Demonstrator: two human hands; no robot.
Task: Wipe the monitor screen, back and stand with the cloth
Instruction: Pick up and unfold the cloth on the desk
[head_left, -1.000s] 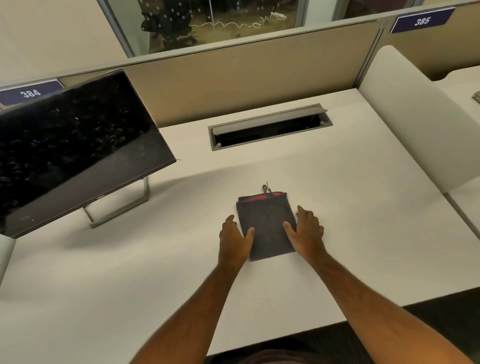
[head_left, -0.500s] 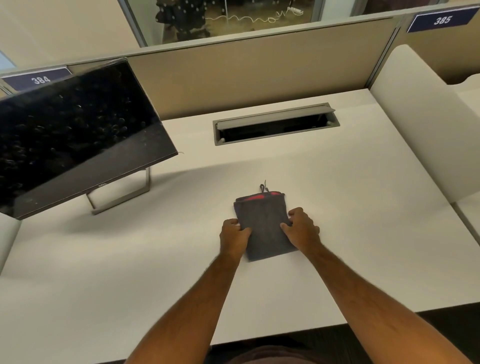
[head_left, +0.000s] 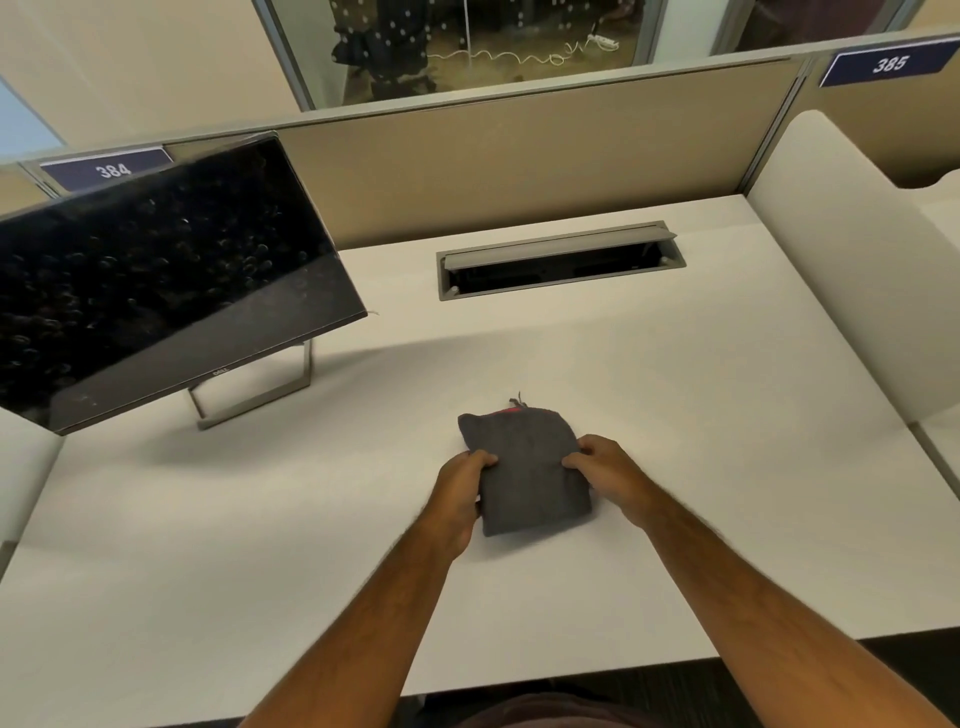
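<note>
Cloth (head_left: 527, 475), folded at lower centre of the frame, is being gripped along its sides by our left hand (head_left: 460, 486) and right hand (head_left: 608, 470); we are judging it best to lift evenly, staying folded, toward the monitor (head_left: 156, 275) at upper left.

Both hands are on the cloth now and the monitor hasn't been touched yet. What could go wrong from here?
1. The monitor stands on a thin open-frame stand; hard wiping may rock or shift it.
2. The screen looks heavily spotted, and the cloth is folded small, so marks may smear.
3. The left hand and right hand grip only the cloth's side edges; it could unfold when lifted.
</note>
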